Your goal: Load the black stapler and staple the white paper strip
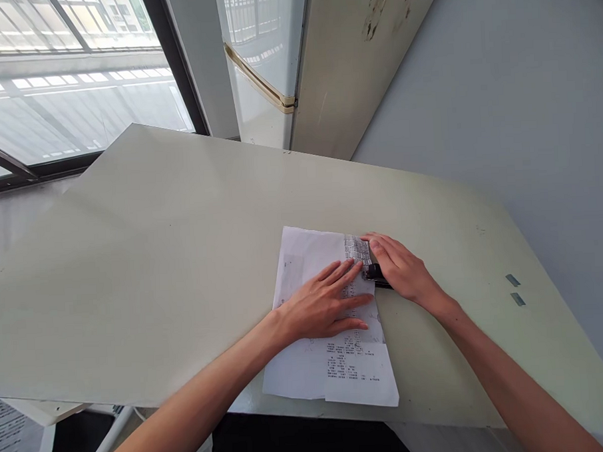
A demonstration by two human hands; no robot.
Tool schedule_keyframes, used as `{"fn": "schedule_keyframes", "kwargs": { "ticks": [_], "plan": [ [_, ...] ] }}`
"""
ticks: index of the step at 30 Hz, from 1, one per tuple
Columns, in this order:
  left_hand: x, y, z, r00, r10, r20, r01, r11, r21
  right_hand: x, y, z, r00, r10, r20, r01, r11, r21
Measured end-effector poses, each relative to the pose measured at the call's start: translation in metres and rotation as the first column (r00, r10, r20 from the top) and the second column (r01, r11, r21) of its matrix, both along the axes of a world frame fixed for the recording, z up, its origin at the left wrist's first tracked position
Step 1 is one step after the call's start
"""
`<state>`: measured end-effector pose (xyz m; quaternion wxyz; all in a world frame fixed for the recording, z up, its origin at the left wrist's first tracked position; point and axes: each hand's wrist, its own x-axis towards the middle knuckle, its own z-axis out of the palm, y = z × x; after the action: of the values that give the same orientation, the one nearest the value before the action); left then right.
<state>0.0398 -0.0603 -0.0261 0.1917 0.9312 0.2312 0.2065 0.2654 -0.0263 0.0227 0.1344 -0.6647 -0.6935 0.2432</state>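
Sheets of white paper (358, 377) with printed text lie on the pale table near its front edge. My left hand (325, 305) rests flat on them, its fingers spread and pointing right. A black stapler (376, 274) sits at the right edge of the paper, its front end over the sheets. My right hand (400, 265) is on top of the stapler from the right, fingers stretched toward the paper's upper right corner. The palm hides the rear of the stapler, so how firmly it is held is unclear.
The large pale table (158, 259) spreads around the paper. Two small grey tape pieces (517, 299) are stuck at its right. Behind it stand a fridge (265, 74) and a window (75, 76). Printed paper (13, 432) shows below the table at lower left.
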Motion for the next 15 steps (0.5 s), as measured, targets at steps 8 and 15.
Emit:
{"fn": "schedule_keyframes", "kwargs": {
  "ticks": [8,15],
  "plan": [
    [0.0011,0.0004,-0.0006,1.000,0.000,-0.001,0.000,1.000,0.011,-0.0020,-0.0003,0.0008,1.000,-0.006,0.024,0.006,1.000,-0.002],
    [0.0019,-0.0004,-0.0021,1.000,0.005,0.008,-0.005,1.000,0.020,-0.0017,-0.0008,0.0008,0.999,-0.014,0.035,0.014,1.000,-0.005]
  ]
}}
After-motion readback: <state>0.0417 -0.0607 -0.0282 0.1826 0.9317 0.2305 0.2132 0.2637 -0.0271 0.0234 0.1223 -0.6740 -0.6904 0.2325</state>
